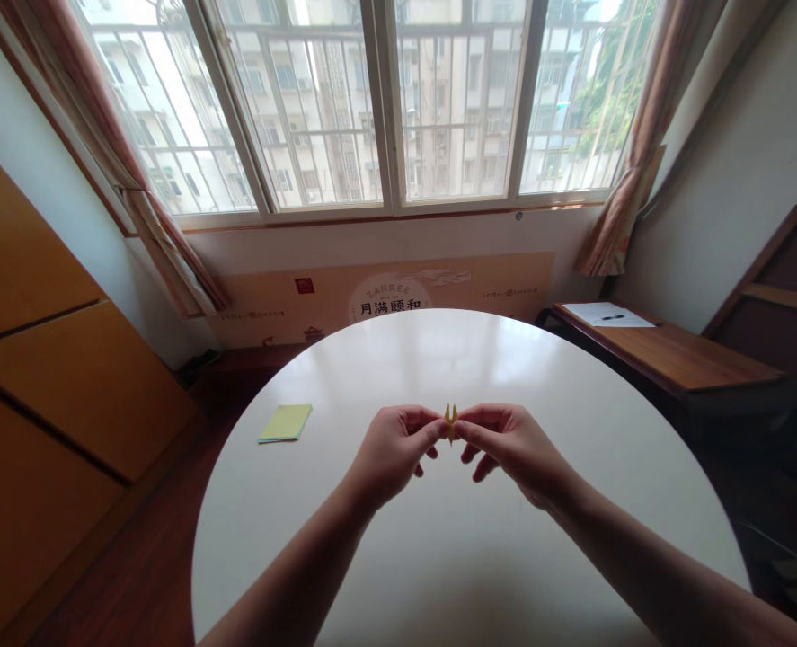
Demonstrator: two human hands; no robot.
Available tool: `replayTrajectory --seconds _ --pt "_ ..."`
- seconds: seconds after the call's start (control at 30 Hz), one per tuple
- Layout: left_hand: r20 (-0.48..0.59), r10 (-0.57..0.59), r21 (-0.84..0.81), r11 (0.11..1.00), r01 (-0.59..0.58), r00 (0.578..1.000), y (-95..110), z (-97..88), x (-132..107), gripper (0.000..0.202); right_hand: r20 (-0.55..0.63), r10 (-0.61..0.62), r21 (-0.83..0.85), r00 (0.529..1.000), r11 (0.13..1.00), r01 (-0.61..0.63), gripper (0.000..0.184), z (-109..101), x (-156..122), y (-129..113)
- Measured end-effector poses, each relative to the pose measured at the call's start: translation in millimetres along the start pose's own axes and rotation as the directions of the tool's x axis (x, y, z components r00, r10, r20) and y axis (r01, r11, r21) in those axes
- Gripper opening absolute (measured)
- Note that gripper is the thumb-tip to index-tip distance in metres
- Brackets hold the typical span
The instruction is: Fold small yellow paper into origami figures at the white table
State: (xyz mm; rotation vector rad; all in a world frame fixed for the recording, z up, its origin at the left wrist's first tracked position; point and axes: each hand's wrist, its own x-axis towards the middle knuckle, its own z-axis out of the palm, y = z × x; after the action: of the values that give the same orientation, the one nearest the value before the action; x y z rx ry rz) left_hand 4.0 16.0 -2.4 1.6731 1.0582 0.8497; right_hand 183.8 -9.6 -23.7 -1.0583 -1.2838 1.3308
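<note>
A small folded piece of yellow-orange paper [450,419] is held above the round white table [385,359], with two points sticking up. My left hand [393,449] pinches its left side between thumb and fingertips. My right hand [506,445] pinches its right side the same way, its other fingers curled below. Both hands meet over the middle of the table, a little above its surface.
A stack of light green paper sheets [286,422] lies on the table at the left. A wooden side desk [674,355] with a white sheet and a pen [610,316] stands at the right. A wooden cabinet [48,377] fills the left, a barred window the back.
</note>
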Motion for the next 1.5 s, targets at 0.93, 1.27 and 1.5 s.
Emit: replayTrajectory --seconds 0.93,1.27,1.5 --pt "-0.087 0.12 0.059 0.992 -0.115 0.989 6 6.1 -10 0.023 -0.021 -0.139 -0.1 0.99 0.986 0.137 0.026 4 -4 2" --pt "-0.062 0.101 -0.022 0.995 -0.102 0.993 2 4.6 -6 0.036 0.009 -0.075 0.13 0.997 0.989 0.073 0.02 2 -2 -4" --pt "-0.098 0.172 0.057 0.984 -0.167 0.98 8 5.9 -10 0.026 0.027 -0.147 0.142 0.989 0.98 0.142 0.023 4 -2 -1"
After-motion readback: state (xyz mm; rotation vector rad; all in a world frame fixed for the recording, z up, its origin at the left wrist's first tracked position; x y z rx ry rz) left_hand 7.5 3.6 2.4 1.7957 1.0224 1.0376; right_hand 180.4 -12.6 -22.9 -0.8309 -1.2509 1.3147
